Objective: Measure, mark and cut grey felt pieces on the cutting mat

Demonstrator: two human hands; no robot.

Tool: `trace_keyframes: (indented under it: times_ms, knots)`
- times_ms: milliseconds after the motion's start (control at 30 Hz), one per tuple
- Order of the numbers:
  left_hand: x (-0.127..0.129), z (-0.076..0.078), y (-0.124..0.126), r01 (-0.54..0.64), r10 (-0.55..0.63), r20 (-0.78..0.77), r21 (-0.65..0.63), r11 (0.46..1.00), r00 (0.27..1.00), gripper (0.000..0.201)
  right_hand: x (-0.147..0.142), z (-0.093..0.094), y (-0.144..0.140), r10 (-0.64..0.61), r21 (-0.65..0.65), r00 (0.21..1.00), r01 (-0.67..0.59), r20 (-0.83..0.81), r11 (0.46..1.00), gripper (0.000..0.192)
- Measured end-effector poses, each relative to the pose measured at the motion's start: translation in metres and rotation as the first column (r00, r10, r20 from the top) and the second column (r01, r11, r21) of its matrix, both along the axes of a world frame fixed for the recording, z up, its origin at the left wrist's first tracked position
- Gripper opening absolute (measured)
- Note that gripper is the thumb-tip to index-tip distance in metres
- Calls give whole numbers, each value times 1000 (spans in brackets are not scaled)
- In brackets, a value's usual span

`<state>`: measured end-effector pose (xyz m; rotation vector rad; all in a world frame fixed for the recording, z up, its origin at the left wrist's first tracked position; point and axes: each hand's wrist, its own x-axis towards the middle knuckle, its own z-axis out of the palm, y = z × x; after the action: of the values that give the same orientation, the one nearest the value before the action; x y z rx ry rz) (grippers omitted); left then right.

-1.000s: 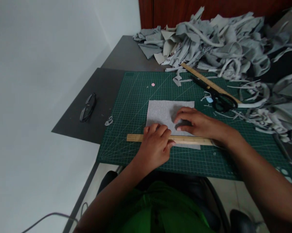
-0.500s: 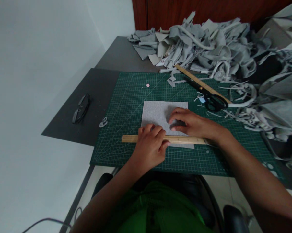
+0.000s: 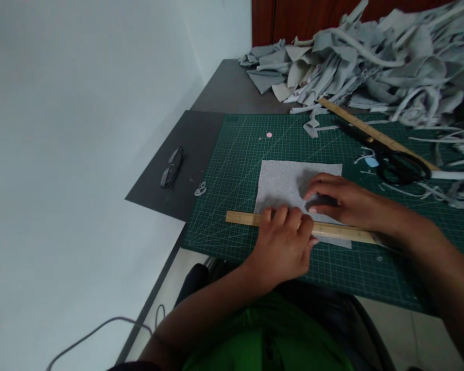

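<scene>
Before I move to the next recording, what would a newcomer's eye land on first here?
Likely the big heap of grey scraps, back right. Next, the left hand on a wooden ruler laid across a pale cloth on the green mat, the right hand over that cloth. Then the black scissors, lying further right, beside another ruler.

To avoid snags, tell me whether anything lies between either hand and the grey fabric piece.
The wooden ruler lies over the near part of the fabric piece, beneath the left hand. Nothing visible blocks the right hand.
</scene>
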<state>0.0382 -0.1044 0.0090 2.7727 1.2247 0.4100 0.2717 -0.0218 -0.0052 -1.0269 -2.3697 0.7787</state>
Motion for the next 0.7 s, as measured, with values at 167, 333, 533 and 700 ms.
trace_keyframes:
  times_ms: [167, 333, 533, 700]
  knots:
    - [-3, 2, 4, 1, -1, -7, -53, 999, 1000, 27, 0, 0, 1, -11, -13, 1000, 11, 7, 1000, 14]
    - [-4, 1, 6, 23, -22, 16, -60, 998, 1000, 22, -1, 3, 0, -18, -22, 1000, 18, 22, 1000, 15]
    - [-4, 2, 6, 15, -15, 7, -38, 999, 1000, 22, -1, 3, 0, -3, -1, 1000, 3, 11, 1000, 14]
    - [-3, 1, 5, 4, -4, 0, -34, 999, 1000, 23, 0, 1, 0, -3, 0, 1000, 3, 24, 1000, 15]
